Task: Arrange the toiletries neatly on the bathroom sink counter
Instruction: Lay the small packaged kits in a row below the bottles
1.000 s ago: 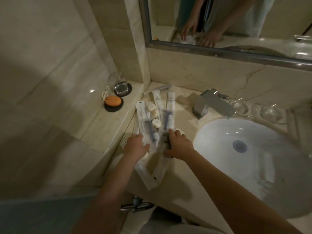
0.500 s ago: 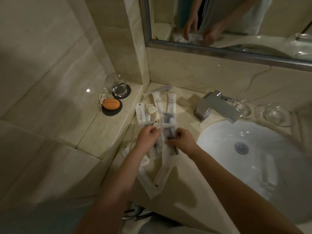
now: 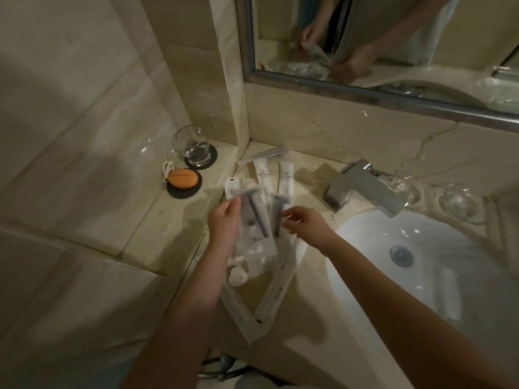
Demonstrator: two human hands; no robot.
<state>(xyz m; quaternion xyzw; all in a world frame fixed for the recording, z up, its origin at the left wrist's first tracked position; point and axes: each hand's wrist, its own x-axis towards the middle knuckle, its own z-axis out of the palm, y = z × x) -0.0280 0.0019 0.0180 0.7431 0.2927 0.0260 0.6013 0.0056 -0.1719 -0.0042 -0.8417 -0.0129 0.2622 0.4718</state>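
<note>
Currently 2 clear razor packets [image 3: 254, 220] are held above the counter [image 3: 309, 279], left of the basin [image 3: 421, 262]. Left hand [image 3: 224, 224] pinches 1 packet's edge; right hand [image 3: 307, 224] pinches the other, remaining fingers loose. Judged light, crinkly, slippery film around a stiff handle: grip over the handle. 2 white sachets [image 3: 273, 176] lie behind.
</note>
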